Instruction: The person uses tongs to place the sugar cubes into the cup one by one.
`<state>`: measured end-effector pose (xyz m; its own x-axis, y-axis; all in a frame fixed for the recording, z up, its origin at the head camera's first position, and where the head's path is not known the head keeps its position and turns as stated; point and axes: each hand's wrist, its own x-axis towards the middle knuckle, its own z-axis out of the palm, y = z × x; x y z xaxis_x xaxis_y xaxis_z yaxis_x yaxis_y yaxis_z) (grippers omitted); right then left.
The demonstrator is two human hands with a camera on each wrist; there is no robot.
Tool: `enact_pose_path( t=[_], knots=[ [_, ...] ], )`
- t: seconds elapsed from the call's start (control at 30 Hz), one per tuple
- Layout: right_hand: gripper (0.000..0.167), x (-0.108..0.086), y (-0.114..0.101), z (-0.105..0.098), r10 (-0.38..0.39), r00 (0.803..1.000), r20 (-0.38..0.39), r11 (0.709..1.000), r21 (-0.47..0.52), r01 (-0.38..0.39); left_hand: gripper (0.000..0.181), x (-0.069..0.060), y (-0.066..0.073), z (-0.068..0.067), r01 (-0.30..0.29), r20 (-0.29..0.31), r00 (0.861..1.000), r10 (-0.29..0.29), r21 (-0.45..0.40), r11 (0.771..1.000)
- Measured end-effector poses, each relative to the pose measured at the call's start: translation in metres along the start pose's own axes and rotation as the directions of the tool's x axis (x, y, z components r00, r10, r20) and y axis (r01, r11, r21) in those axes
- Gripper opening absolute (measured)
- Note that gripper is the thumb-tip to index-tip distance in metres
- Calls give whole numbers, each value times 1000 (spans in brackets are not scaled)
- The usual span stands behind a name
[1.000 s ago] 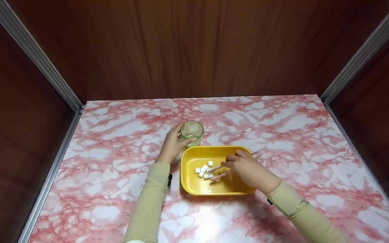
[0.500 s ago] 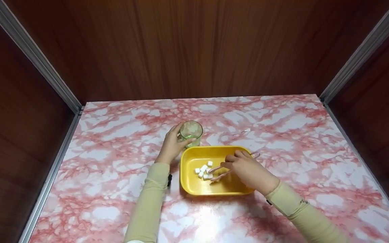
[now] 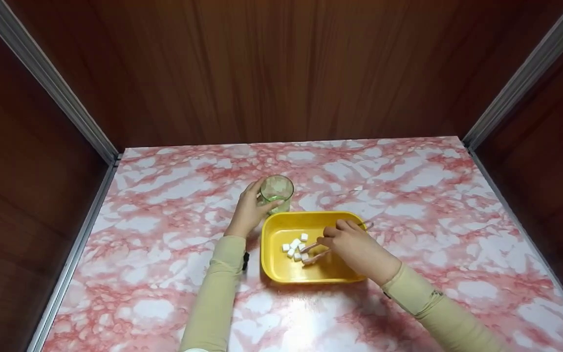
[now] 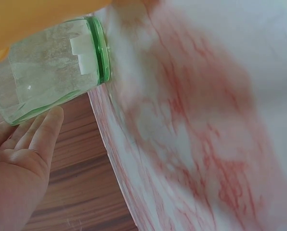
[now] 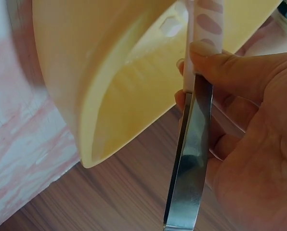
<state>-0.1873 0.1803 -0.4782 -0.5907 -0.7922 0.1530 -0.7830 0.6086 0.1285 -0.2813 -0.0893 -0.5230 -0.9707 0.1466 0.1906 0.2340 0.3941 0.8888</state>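
My left hand (image 3: pixel 251 210) holds a greenish drinking glass (image 3: pixel 277 191), its thumb in front and its fingers on the far side. White cubes (image 4: pixel 84 54) show at the glass's bottom in the left wrist view. In my right hand (image 3: pixel 359 249) are tongs (image 5: pixel 191 159) with a metal bend and pale, pink-spotted arms, pinched between thumb and fingers. The tong tips reach into the yellow tub (image 3: pixel 320 279), one on each side of a white cube (image 3: pixel 304 256) at the edge of a small pile. Whether they touch that cube cannot be made out.
The tub stands just in front of the glass, its rim close to it. Both stand on a red-and-white marbled tabletop (image 3: pixel 174 274). Dark wood panels (image 3: pixel 281 73) close off the back and both sides, with metal rails (image 3: pixel 86 122) at the corners.
My right hand has shifted slightly left with the tongs, and the tips have drawn a little closer to the cube. The left hand and glass stay in place.
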Motion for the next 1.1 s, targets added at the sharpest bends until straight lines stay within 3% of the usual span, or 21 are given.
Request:
enact_pose_path(
  t=[0.5,0.73,1.1],
  knots=[
    [35,-1,-1,0,15,999,28,1000,-14,-14,76,2,-1,0,-14,-13,1000,14,9,1000],
    [31,0,-2,0,11,1000,27,1000,-16,-10,77,0,-1,0,-2,-11,1000,1,-24,1000],
    [30,-1,-2,0,9,1000,23,1000,-8,-9,77,2,1,-1,22,-7,1000,-22,-1,1000]
  ],
)
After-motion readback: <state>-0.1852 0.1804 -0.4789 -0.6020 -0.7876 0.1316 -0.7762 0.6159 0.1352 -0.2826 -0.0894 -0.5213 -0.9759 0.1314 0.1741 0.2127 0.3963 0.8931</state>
